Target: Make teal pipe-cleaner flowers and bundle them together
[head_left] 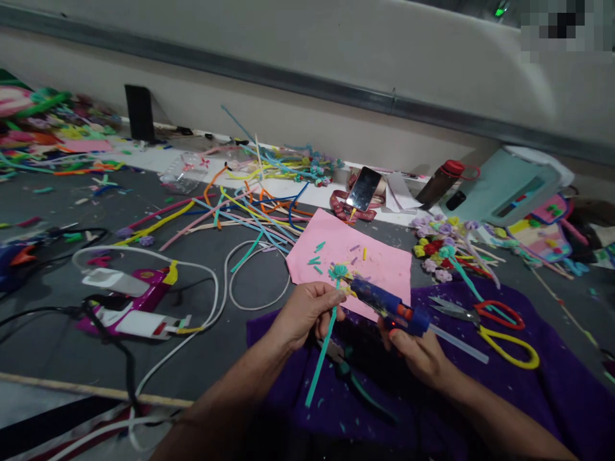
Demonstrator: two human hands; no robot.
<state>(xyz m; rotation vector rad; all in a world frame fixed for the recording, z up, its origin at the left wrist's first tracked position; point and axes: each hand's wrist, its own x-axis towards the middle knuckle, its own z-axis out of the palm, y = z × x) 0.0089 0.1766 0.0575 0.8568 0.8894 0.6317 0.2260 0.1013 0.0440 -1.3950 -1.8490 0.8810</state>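
Between the fingertips of my left hand point(312, 310) is a teal pipe-cleaner flower point(339, 272), its stem point(319, 365) slanting down toward me. My right hand point(420, 352) is wrapped round a blue hot glue gun point(384, 301) with a red light showing. The gun's nozzle points left and meets the flower head or sits right beside it; I cannot tell which. A clear glue stick point(461, 346) sticks out of its back. Beneath the hands lie pliers point(353, 378) with dark green handles on a purple cloth point(288, 410). A pink sheet point(312, 243) with short teal, purple and yellow cuttings is just beyond.
Scissors point(485, 320) with red and yellow handles lie at right, near finished flowers point(432, 250). Loose pipe cleaners point(240, 211) spread across the middle. At left are a magenta-and-white device point(139, 301) and a looping white cable point(221, 288). A phone point(365, 189) and bottle point(441, 182) stand behind.
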